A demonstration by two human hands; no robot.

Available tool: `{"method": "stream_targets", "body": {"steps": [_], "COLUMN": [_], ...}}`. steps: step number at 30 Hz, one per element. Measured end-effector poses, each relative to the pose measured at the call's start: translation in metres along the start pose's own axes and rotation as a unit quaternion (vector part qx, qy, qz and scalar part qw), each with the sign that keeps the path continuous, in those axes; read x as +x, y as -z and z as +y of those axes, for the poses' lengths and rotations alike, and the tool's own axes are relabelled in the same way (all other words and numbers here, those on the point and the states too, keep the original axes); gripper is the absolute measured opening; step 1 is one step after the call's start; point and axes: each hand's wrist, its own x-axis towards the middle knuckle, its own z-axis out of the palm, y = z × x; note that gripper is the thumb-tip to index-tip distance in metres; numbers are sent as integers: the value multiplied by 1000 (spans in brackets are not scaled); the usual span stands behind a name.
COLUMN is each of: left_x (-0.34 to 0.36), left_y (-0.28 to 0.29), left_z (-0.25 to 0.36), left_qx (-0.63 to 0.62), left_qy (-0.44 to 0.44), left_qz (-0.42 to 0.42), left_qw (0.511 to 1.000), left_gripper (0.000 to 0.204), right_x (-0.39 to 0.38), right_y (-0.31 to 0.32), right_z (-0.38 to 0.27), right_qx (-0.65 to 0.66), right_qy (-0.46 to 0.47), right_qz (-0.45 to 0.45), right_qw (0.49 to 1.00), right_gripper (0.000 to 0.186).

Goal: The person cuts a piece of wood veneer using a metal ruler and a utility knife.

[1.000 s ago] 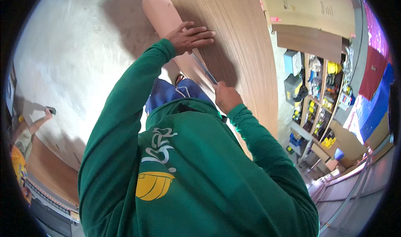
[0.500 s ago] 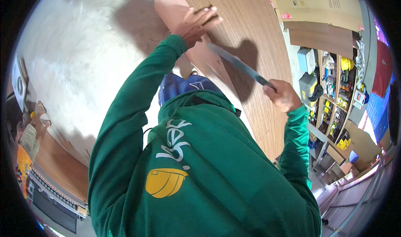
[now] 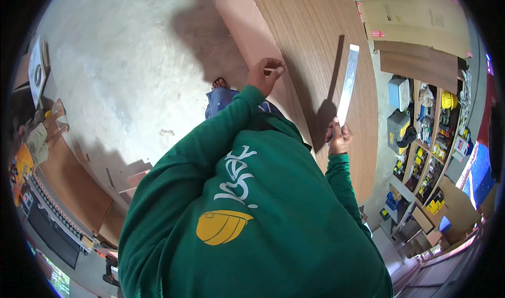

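The right hand (image 3: 339, 136) is gripping a metal strip (image 3: 349, 82) by its near end — long axis pointing far, slightly right, above the wood-grain panel (image 3: 310, 14). Leftward, the left hand (image 3: 264, 78) is holding its fingers curled — grasping anything, I cannot tell.

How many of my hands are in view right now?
2: your left hand, curled by the board, and your right hand, gripping a metal bar.
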Motion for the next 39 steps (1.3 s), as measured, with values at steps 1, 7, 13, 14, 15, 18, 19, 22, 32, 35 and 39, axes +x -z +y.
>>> {"method": "stream_targets", "body": {"steps": [1, 7, 13, 14, 15, 18, 19, 22, 32, 35, 39], "left_x": [2, 6, -5, -6, -7, -5, -7, -13, 16, 49, 94], "left_y": [2, -10, -25, -25, -26, -33, -36, -33, 46, 68, 68], "left_z": [2, 5, 11, 8, 6, 7, 7, 7, 8, 49, 75], "left_qx": [-10, -208, -254, -222, -224, -216, -245, -311, 338, 409, 525], "left_qy": [49, 150, 101, 99, 97, 133, 140, 135, -253, -371, -434], "left_qz": [-19, 0, 72, 91, 96, 117, 127, 155, 234, 30, -112], "left_qw": [999, 967, 959, 966, 965, 960, 951, 928, 876, 833, 723], "left_gripper": [37, 26, 23, 20, 20, 20, 21, 24, 56, 66, 82], "right_x": [-2, -13, -11, -10, -8, 1, 4, 4, 20, 18, 20], "right_y": [2, 13, 28, 31, 34, 32, 30, 8, -67, -86, -104], "right_z": [9, 37, 41, 37, 31, 0, -14, -74, -151, -154, -154], "right_qx": [1, 32, 0, -3, -60, -171, -222, -311, -526, -580, -630], "right_qy": [1, 10, 36, 38, 75, 147, 177, 293, 309, 296, 272], "right_qz": [-7, -49, -70, -76, -90, -122, -137, -187, -226, -214, -204], "right_qw": [1000, 998, 997, 996, 991, 967, 949, 885, 759, 728, 698], "right_gripper": [36, 34, 34, 34, 33, 32, 31, 28, 19, 21, 23]}}
